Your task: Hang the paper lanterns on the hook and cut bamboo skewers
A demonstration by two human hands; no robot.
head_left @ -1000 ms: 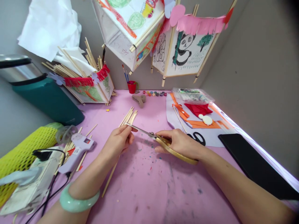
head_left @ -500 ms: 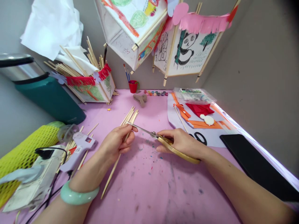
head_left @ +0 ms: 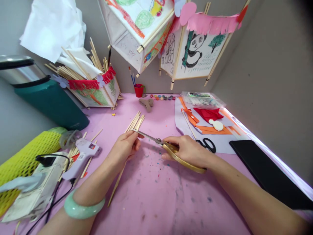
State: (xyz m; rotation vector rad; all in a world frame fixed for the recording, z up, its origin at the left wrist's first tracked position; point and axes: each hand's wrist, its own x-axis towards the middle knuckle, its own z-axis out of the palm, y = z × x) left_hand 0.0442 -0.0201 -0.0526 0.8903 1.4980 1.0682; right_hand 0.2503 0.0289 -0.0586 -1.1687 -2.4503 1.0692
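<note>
where the left hand (head_left: 126, 147) grips, the stick (head_left: 116, 184) lies hidden.

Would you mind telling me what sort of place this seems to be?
Probably a craft corner for lantern making: painted paper lanterns hang overhead, wooden sticks lie on the paint-speckled pink table, and a glue gun rests at the left.

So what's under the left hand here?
The left hand grips a bundle of wooden sticks: their tips fan out beyond the fingers and one end trails toward the wrist on the pink table. The gripped middle is covered. Scissors in the right hand meet them.
</note>
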